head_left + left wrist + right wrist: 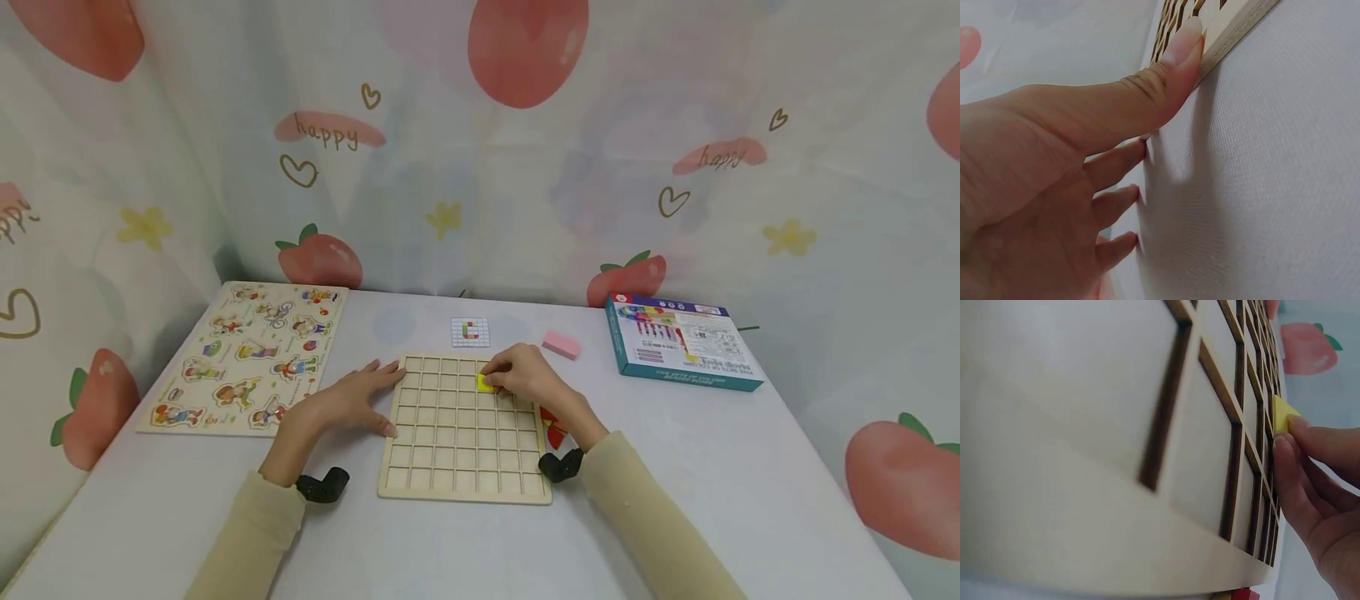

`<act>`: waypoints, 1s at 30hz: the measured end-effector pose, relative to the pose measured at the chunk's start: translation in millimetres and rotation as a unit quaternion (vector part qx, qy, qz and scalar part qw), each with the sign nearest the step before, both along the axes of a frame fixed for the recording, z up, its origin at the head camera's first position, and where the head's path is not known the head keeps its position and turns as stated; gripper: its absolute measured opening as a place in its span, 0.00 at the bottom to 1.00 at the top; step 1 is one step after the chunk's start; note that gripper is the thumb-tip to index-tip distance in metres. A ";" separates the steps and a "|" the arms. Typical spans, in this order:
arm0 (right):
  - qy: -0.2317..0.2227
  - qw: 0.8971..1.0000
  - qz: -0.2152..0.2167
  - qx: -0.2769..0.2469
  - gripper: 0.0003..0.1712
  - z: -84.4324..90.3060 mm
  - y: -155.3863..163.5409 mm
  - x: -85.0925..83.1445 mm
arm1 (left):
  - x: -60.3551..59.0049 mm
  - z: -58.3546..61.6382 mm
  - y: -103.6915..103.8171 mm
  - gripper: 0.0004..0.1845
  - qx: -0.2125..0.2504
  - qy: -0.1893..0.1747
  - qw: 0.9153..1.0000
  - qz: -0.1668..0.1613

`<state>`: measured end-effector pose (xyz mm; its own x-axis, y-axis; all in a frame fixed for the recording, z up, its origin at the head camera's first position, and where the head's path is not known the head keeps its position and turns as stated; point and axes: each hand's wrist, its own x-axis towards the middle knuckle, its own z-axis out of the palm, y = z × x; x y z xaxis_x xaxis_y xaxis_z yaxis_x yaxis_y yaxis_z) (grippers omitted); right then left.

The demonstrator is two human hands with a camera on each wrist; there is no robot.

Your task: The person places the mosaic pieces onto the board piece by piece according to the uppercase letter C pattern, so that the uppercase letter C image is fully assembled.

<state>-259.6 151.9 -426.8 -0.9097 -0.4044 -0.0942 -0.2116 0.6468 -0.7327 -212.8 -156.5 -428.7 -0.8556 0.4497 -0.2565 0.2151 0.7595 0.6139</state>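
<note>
1. White counter (465,550) carries the lot!
2. Pic board (258,329) lies flat, far L.
3. Wooden grid board (465,433) sits mid-counter.
4. Box (678,342) lies far R.
5. L hand (348,398): grip apart, fingers spread, thumb on grid's L edge.
6. R hand (528,375): grip pinches yellow pc (485,383)!
7. Card (470,332) just beyond grid; pink block (562,344) R of it.
8. Yellow pc's at grid's far part, R of ctr; can't tell if seated.
</note>
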 end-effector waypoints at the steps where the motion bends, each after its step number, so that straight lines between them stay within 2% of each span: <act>1: 0.001 1.000 -0.002 0.003 0.07 -0.1 -0.3 0.5 | 0.1 0.0 -0.1 0.53 0.001 0.001 1.000 -0.001; 14: 0.014 0.999 -0.028 0.023 0.06 2.0 -5.4 4.5 | 1.5 1.2 0.2 0.52 -0.011 0.007 1.000 -0.003; 25: 0.024 0.999 0.025 0.033 0.11 11.0 13.1 10.6 | 3.0 0.8 -1.9 0.53 -0.009 0.010 1.000 -0.017; 30: 0.034 0.999 0.016 0.033 0.11 16.0 28.9 17.1 | 3.2 1.3 -1.3 0.53 -0.015 0.018 1.000 -0.021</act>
